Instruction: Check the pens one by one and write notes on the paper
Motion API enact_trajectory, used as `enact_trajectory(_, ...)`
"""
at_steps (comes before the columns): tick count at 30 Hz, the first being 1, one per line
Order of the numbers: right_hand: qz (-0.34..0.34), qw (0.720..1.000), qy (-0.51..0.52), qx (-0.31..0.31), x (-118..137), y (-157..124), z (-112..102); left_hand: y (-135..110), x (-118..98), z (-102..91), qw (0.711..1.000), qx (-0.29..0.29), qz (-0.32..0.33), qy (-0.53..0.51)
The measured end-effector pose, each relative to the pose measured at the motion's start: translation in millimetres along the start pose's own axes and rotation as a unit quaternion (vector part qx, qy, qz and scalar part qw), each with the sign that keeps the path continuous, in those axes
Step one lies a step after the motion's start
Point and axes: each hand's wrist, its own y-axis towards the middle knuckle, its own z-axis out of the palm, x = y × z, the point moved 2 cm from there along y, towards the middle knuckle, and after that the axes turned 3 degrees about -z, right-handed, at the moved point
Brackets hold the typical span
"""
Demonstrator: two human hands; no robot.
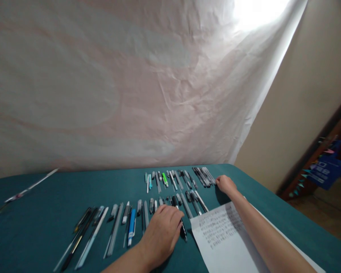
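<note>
Pens of the near row [131, 223] lie under your left hand [163, 233], palm down, fingers loosely together across shafts that run away from you. Just right, the written sheet [224, 239] lies beneath your right forearm. Farther off, your right hand [226, 184] curls its fingers against the black pens [204, 176] ending the far row, just to its left; any pinch is hidden.

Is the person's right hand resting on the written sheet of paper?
No: the right hand reaches past the sheet of paper to the far row of pens; only the forearm crosses the sheet.
</note>
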Motion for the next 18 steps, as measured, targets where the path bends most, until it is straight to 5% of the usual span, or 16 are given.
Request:
enact_trajectory(6, -0.074, 0.996, 0.021, -0.042, 21.6, -29.6, -14.2, 0.4, 1.0, 1.5, 1.000, -0.003, 0.005, -0.004)
enact_trajectory(11, -0.200, 0.978, 0.051, 0.012, 45.2, -73.1, -15.5, 0.2, -0.7, 2.4, 1.000, 0.010, 0.008, -0.002)
enact_trajectory(18, -0.236, 0.970, 0.015, 0.059, 40.9, -103.8, -15.6, 0.0, -2.3, 4.3, 1.000, 0.014, 0.017, 0.000)
